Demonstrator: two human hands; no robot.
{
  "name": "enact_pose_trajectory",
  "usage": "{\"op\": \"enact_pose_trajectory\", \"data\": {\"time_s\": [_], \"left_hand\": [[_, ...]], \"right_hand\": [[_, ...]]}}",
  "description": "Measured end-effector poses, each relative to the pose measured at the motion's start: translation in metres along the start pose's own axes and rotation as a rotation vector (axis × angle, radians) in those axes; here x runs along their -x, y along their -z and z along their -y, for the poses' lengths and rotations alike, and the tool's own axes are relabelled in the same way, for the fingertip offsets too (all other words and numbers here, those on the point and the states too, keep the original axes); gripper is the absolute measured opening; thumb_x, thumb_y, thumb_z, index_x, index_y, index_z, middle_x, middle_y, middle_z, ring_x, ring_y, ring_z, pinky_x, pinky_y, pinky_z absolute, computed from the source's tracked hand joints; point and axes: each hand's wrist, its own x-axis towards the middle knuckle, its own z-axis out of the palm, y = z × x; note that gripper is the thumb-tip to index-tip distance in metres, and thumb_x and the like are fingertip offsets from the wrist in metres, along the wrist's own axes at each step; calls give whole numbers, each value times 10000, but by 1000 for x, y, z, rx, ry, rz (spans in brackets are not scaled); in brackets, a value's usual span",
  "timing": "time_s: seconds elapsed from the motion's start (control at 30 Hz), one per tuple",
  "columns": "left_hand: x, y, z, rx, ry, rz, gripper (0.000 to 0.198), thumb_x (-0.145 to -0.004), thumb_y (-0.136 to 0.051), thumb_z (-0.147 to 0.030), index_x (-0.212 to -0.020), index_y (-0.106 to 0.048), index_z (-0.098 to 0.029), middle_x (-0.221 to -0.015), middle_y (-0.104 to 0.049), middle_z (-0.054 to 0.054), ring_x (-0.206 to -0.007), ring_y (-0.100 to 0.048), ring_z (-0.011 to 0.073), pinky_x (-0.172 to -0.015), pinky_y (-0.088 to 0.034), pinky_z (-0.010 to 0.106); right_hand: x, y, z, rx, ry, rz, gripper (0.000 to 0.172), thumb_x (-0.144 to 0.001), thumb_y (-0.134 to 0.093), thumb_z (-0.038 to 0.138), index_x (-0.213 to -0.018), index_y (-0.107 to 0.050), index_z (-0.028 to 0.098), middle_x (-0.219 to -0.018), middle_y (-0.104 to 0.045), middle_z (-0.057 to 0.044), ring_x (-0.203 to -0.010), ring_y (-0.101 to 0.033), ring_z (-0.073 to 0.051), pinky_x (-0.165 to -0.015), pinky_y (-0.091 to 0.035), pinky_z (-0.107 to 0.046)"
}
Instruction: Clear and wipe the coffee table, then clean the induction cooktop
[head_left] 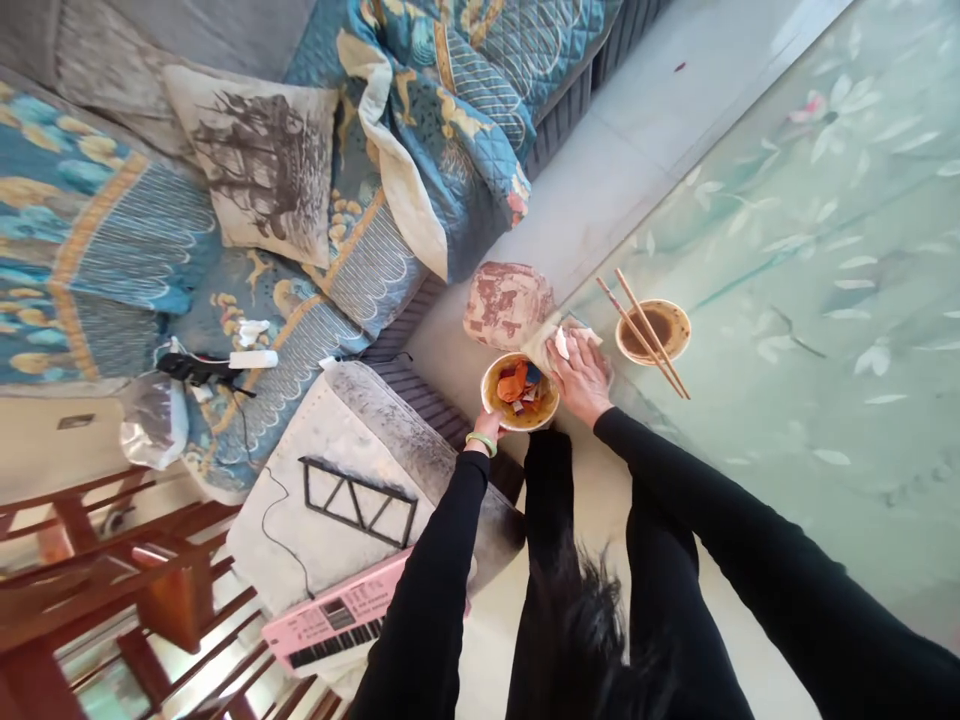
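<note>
My left hand grips the rim of a round, yellowish-lined bowl just off the table's edge. Crumpled orange wrappers and other torn packaging lie inside it. Right beside the bowl, my right hand is pressed over a pale, crumpled cloth at the corner of the table. A small white scrap shows by its fingertips. To the right of that hand stands a second bowl with dark brown liquid, and a pair of chopsticks rests across its rim.
The glass-like floral table fills the right side. A reddish-patterned stool stands past the bowls. Leftward are a sofa with blue covers, a ship-print pillow, a pink keyboard, a black stand and wooden chairs.
</note>
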Motion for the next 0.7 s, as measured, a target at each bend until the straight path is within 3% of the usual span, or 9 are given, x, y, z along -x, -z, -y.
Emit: {"op": "enact_pose_trajectory", "data": {"time_s": [0.1,0.2,0.27,0.33,0.4,0.47,0.53,0.63,0.7], "left_hand": [[-11,13,-21,-45,-5,1,563,-847,-753,-121,-1393,-622,-173,-1132,-791,137,-932,-801,272,-845,-664,413],[-17,21,-35,-87,-6,2,544,-845,-768,-146,-1371,-639,-203,-1106,-801,109,-908,-803,261,-809,-665,368],[-19,22,-42,-114,-4,7,531,-841,-765,-155,-1357,-648,-207,-1082,-806,101,-890,-803,258,-779,-664,352],[-19,22,-47,-139,2,17,519,-832,-764,-158,-1339,-658,-194,-1050,-808,104,-882,-802,258,-757,-663,346],[-20,23,-51,-163,10,34,511,-819,-769,-164,-1320,-668,-179,-1017,-809,109,-880,-801,263,-744,-662,347],[-21,25,-57,-180,12,59,518,-807,-775,-173,-1315,-673,-182,-1016,-812,108,-883,-802,266,-743,-662,350],[-24,27,-63,-194,7,86,546,-797,-784,-178,-1330,-670,-204,-1045,-816,101,-891,-804,265,-752,-662,353],[-28,31,-77,-226,-3,109,589,-787,-807,-194,-1357,-662,-221,-1076,-818,106,-901,-806,275,-761,-663,366],[-30,33,-89,-254,-16,120,575,-795,-820,-219,-1352,-674,-227,-1079,-819,114,-918,-807,291,-767,-664,381]], "right_hand": [[-47,-18,22,-43,-16,-49,572,-1063,-472,305,-1622,-475,181,-1706,-416,-136,-1632,-230,-351,-1336,-149,-581],[-47,-23,27,-81,43,-53,469,-1072,-476,286,-1512,-615,201,-1632,-526,-124,-1588,-334,-330,-1326,-211,-570],[-9,-17,17,-85,131,9,447,-1071,-487,271,-1490,-638,235,-1628,-537,-98,-1568,-381,-308,-1317,-265,-544],[49,-6,1,-53,150,50,473,-1069,-480,247,-1524,-605,281,-1649,-519,-65,-1567,-396,-287,-1313,-297,-514],[101,3,-10,4,65,9,501,-1069,-461,222,-1550,-580,297,-1641,-529,-62,-1580,-383,-286,-1321,-290,-507],[119,4,-11,61,-21,-48,499,-1067,-461,211,-1545,-590,272,-1626,-544,-86,-1583,-378,-306,-1324,-274,-522],[93,-2,-2,96,-63,-77,484,-1070,-476,219,-1538,-600,237,-1637,-528,-105,-1584,-374,-322,-1321,-272,-534],[7,-17,18,86,-64,-66,485,-1074,-500,248,-1553,-580,230,-1664,-496,-91,-1601,-341,-308,-1329,-260,-525],[-34,-21,25,60,-54,-43,494,-1074,-503,257,-1564,-565,241,-1667,-494,-75,-1614,-316,-292,-1341,-231,-522]]}}
